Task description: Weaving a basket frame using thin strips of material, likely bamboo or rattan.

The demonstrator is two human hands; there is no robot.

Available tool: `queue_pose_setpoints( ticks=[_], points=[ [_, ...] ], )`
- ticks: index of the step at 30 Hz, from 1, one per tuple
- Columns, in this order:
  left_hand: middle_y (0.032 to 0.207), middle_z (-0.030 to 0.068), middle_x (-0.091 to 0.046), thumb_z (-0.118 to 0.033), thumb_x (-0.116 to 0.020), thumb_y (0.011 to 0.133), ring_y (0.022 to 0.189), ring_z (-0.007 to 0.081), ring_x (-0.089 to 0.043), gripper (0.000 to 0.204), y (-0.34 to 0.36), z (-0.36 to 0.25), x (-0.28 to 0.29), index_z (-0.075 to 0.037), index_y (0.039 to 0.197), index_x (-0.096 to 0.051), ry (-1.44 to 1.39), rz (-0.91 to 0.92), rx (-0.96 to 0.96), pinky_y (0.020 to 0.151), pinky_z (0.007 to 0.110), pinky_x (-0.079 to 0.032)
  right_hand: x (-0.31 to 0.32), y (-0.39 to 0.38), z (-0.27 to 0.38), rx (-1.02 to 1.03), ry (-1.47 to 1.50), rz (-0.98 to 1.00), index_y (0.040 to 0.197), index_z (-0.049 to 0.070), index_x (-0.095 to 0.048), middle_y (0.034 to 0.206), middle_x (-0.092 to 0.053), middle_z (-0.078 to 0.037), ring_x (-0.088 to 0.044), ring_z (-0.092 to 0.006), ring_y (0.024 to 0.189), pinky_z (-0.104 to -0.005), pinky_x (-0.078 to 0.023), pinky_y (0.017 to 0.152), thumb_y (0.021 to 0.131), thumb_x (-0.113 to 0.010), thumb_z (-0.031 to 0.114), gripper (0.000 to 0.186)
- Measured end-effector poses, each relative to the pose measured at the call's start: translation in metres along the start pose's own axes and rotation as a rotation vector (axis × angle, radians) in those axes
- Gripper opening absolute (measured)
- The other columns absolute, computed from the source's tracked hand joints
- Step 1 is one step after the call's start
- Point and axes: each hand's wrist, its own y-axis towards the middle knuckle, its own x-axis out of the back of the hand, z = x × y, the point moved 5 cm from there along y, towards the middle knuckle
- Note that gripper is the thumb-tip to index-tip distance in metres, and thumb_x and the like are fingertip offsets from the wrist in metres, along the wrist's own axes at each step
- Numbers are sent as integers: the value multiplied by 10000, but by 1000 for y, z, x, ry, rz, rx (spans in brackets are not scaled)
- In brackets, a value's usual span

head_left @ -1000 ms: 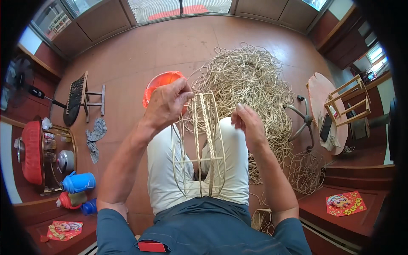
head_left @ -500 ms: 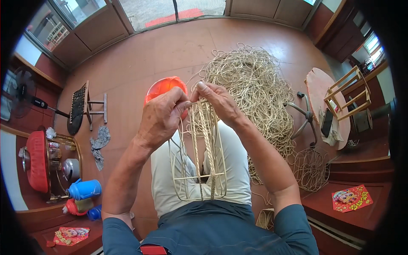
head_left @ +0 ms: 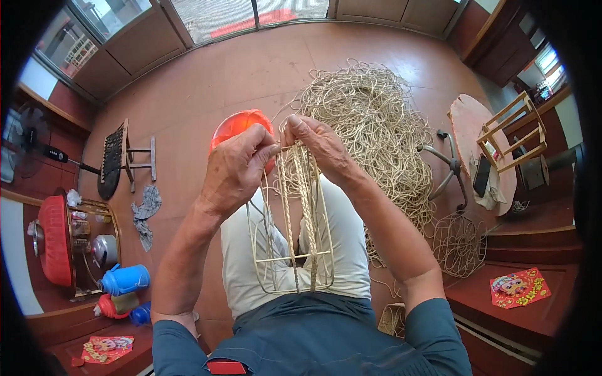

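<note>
A pale wire frame [head_left: 293, 257] stands across my lap between my thighs, with twisted beige cord [head_left: 310, 229] running along its length. At its far end my left hand [head_left: 239, 161] pinches a strand of the cord between thumb and fingers. Close beside it, my right hand [head_left: 320, 145] is closed, thumb on top, over the cord at the frame's far rim. The fingertips hide just how the strand passes there. A big tangled heap of the same cord [head_left: 370, 119] lies on the floor beyond my right hand.
Behind my left hand sits an orange bucket [head_left: 241, 121]. To the left are a low stool [head_left: 122, 156], a grey rag [head_left: 147, 213] and a blue thermos [head_left: 125, 279]. On the right are a metal chair base [head_left: 448, 164], a wire coil [head_left: 459, 244] and a round table [head_left: 470, 125].
Both hands stay pinched at the frame's far end and have shifted only slightly. The whole view has tilted a little.
</note>
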Motion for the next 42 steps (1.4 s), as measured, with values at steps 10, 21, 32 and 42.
queue_pose_setpoints(
  ticks=[10, 21, 32, 42],
  points=[
    [803, 125, -710, -75, -739, 1004, 701, 250, -699, 115, -2, 7, 2, -21, 954, -651, 12, -12, -11, 662, 382, -542, -5, 2, 1, -13, -7, -22, 942, 66, -704, 915, -669, -18, -603, -124, 935, -321, -490, 946, 1164, -487, 514, 545],
    [828, 81, -712, -74, -725, 1016, 761, 131, -637, 101, -1, 6, 2, 4, 983, -670, -22, 20, 50, 704, 326, -520, 6, 15, -28, -214, -6, 40, 904, 43, -708, 868, -640, -60, -581, -168, 853, -346, -475, 842, 1121, -348, 690, 772],
    [812, 127, -716, -127, -735, 1021, 715, 266, -705, 143, -2, 9, 2, -23, 958, -659, -2, 8, 35, 676, 388, -549, 8, 15, -38, -194, -36, -40, 928, 20, -729, 973, -678, -107, -602, -232, 1025, -399, -445, 1015, 1111, -398, 635, 723],
    [842, 158, -749, -143, -731, 1003, 741, 235, -717, 163, 11, 32, 1, 16, 986, -699, 27, 31, 44, 708, 388, -554, 23, -46, 25, -33, -295, -413, 1087, -18, -696, 1007, -692, -135, -654, -226, 978, -390, -527, 900, 1114, -524, 498, 544]
  ],
)
